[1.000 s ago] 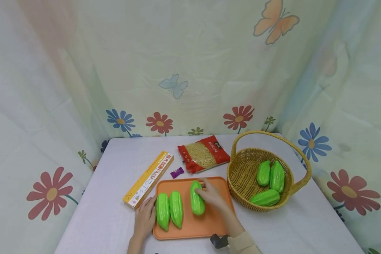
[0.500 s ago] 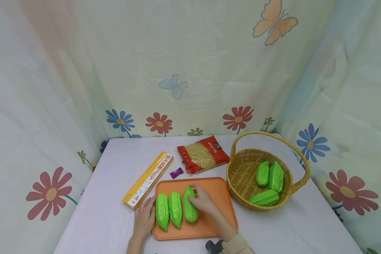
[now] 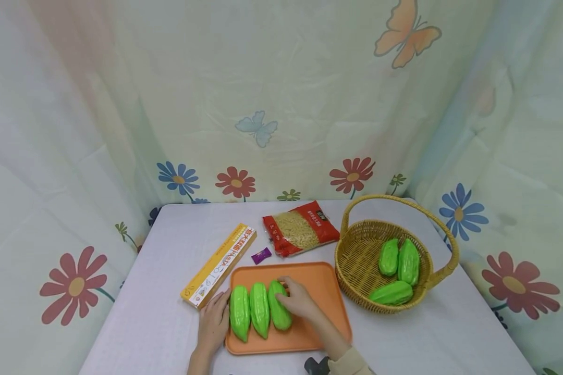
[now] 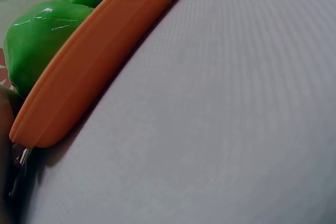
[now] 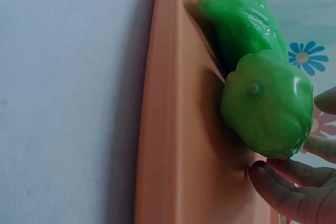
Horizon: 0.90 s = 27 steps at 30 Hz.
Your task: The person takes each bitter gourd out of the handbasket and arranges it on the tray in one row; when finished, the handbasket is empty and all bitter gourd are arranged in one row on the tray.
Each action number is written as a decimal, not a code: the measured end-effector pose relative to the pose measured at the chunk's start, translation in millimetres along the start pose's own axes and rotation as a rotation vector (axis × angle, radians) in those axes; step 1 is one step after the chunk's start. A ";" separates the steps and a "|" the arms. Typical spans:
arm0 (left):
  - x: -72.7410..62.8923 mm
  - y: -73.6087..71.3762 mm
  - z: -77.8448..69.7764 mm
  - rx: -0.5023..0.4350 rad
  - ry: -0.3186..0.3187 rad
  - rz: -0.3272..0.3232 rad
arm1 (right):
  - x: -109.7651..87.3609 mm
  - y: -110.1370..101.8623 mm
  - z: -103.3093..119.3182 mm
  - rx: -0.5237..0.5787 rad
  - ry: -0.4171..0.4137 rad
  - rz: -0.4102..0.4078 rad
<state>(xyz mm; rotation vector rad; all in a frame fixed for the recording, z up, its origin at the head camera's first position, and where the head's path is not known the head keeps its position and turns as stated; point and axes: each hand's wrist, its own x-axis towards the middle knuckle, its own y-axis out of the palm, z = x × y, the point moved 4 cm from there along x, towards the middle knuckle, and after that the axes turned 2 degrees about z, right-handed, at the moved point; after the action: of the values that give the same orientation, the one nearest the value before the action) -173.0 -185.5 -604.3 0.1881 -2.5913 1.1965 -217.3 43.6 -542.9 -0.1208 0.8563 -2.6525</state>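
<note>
Three green ridged gourds lie side by side on an orange tray: a left one, a middle one and a right one. My right hand holds the right gourd near its far end, thumb on one side and fingers on the other. That gourd's blunt near end faces the camera in the right wrist view, with fingers along its side. At the tray's left rim my left hand rests with its fingers extended, close beside the left gourd. Only a dark sliver of it shows in the left wrist view.
A wicker basket with a tall handle stands right of the tray and holds three more green gourds. Behind the tray lie a yellow and white pasta box, a small purple wrapped candy and a red bag of pasta.
My right hand has brought the right gourd leftward across the tray to beside the middle one, slowing over the last half second. My left hand has stayed at the tray's rim.
</note>
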 end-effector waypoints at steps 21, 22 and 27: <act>0.7 -0.2 -1.0 0.034 0.023 -0.022 | -2.8 -5.2 -8.4 -0.009 0.021 0.002; 0.7 -0.3 -1.1 0.031 0.020 -0.019 | -2.9 -5.9 -8.5 -0.007 0.023 0.002; 0.3 -1.4 -3.2 0.024 0.012 0.001 | -3.3 -13.7 -6.4 0.019 0.030 -0.003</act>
<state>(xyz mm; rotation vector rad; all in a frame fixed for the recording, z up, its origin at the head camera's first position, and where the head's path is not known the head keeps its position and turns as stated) -172.4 -184.0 -601.2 0.1846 -2.5680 1.2262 -219.6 58.6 -540.1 -0.0774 0.8403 -2.6706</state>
